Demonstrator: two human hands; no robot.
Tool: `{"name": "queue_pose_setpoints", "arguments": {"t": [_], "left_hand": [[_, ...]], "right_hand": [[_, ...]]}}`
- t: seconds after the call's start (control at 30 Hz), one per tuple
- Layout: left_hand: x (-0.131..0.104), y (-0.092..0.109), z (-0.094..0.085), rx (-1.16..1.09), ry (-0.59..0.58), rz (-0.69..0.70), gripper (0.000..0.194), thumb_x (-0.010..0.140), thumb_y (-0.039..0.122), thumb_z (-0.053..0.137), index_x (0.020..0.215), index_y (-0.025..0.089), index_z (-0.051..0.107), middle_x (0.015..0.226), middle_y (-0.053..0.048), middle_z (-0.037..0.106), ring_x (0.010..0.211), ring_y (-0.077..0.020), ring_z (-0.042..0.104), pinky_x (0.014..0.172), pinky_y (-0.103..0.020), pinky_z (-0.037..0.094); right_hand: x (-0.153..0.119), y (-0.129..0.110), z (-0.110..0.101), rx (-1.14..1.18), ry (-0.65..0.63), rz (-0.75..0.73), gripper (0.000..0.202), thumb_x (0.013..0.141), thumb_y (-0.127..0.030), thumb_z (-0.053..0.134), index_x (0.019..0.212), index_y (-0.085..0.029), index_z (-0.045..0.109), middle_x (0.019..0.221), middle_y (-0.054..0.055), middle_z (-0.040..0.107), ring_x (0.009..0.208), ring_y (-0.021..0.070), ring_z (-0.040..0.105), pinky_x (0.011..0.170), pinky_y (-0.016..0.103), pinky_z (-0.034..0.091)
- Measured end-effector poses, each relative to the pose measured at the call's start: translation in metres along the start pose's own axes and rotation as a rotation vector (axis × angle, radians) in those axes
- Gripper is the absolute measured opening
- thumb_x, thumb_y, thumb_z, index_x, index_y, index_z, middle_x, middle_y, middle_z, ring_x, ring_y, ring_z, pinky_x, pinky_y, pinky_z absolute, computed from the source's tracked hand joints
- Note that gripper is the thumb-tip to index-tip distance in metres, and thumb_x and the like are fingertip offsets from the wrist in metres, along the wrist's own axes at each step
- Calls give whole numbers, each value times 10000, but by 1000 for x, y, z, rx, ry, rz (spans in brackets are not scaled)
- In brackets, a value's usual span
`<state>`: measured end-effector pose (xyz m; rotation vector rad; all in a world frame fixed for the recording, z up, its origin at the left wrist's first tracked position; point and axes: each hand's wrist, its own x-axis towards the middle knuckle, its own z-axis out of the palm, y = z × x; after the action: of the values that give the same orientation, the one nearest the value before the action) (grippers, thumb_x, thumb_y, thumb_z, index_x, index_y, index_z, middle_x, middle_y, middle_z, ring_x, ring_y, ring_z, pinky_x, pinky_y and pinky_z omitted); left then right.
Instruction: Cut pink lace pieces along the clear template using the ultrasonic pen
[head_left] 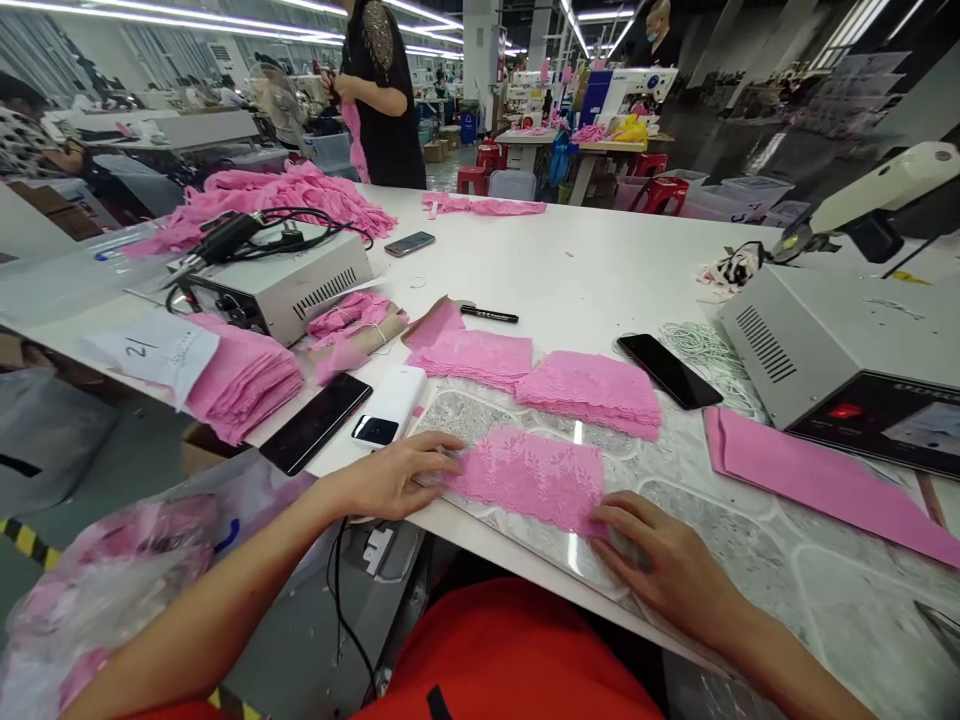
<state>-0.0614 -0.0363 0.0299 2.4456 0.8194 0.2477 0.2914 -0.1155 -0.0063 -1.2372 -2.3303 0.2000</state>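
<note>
A pink lace piece (532, 475) lies flat on the grey marbled mat (720, 500) in front of me. My left hand (397, 473) touches its left end, the fingers bent and a little apart. At the right end my right hand (649, 545) rests its fingertips on the lace edge, thumb and fingers spread. Just behind the piece are two stacks of pink lace, a left one (472, 355) and a right one (589, 390). Neither hand is wrapped round anything.
Left are a white power bank (390, 405), a phone (316, 422), a pink stack (244, 380) and a grey box (281, 285). Right are another phone (669, 370), folded pink material (825, 480) and a large machine (847, 340). A person (386, 100) stands across the table.
</note>
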Motion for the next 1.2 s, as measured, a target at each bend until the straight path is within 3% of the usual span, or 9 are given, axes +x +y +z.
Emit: {"name": "queue_pose_setpoints", "arguments": {"t": [0.1, 0.23, 0.47, 0.6, 0.7, 0.83, 1.03, 1.1, 1.2], "left_hand": [[-4, 0, 7, 78, 58, 19, 242, 893, 276, 599, 1119, 195, 631, 1342, -121, 526, 1201, -251, 542, 1024, -374, 457], [-6, -4, 17, 160, 141, 117, 162, 952, 264, 514, 1039, 195, 632, 1231, -113, 587, 1135, -223, 560, 997, -362, 458], [-3, -5, 23, 198, 195, 143, 145, 966, 254, 477, 957, 192, 607, 1141, -99, 614, 1070, -216, 570, 935, -341, 464], [5, 1, 19, 167, 175, 94, 175, 962, 195, 437, 868, 174, 583, 1013, -85, 640, 940, -184, 603, 853, -294, 490], [21, -5, 0, 151, 196, 59, 124, 918, 150, 490, 823, 176, 566, 913, -40, 637, 824, -130, 609, 757, -212, 496], [58, -39, -50, 141, 291, -23, 138, 869, 121, 507, 755, 174, 565, 821, -18, 634, 760, -125, 593, 707, -216, 485], [105, -99, -125, 177, 518, -123, 156, 874, 210, 447, 817, 169, 586, 1056, -87, 616, 969, -191, 577, 841, -327, 486], [106, -110, -131, 207, 532, -129, 167, 865, 232, 451, 828, 168, 600, 1139, -101, 594, 1051, -207, 563, 903, -349, 472], [97, -122, -121, 249, 452, -125, 154, 818, 228, 490, 755, 173, 620, 1104, -91, 622, 1017, -204, 595, 930, -349, 467]], "right_hand": [[1, 2, 3, 0, 23, -47, 142, 898, -189, 505, 957, -225, 629, 932, 62, 675, 795, 155, 678, 662, 249, 560], [6, 4, 4, 31, -6, -18, 172, 926, -182, 444, 902, -219, 610, 852, 50, 663, 705, 136, 652, 609, 239, 531], [19, 3, -7, 146, -311, 164, 253, 949, -273, 359, 794, -218, 552, 814, 41, 619, 672, 139, 607, 613, 267, 501], [34, 6, -23, 232, -392, 233, 323, 952, -374, 333, 731, -218, 509, 759, 36, 603, 664, 142, 578, 624, 265, 486], [58, 16, -35, 284, -373, 289, 370, 930, -474, 353, 711, -215, 501, 713, 33, 581, 634, 144, 536, 578, 258, 453], [114, 32, -47, 426, -274, 384, 412, 876, -558, 415, 675, -208, 499, 584, -13, 473, 515, 115, 429, 485, 244, 378], [221, 52, -59, 257, 62, 295, 220, 824, -392, 518, 742, -199, 586, 614, 4, 552, 571, 131, 490, 542, 261, 390], [241, 57, -50, 166, 181, 173, 185, 830, -341, 508, 757, -196, 597, 697, 30, 602, 624, 144, 524, 592, 279, 426], [247, 59, -20, 137, 164, 93, 134, 823, -261, 514, 748, -193, 602, 765, 50, 635, 678, 155, 555, 654, 298, 460]]}}
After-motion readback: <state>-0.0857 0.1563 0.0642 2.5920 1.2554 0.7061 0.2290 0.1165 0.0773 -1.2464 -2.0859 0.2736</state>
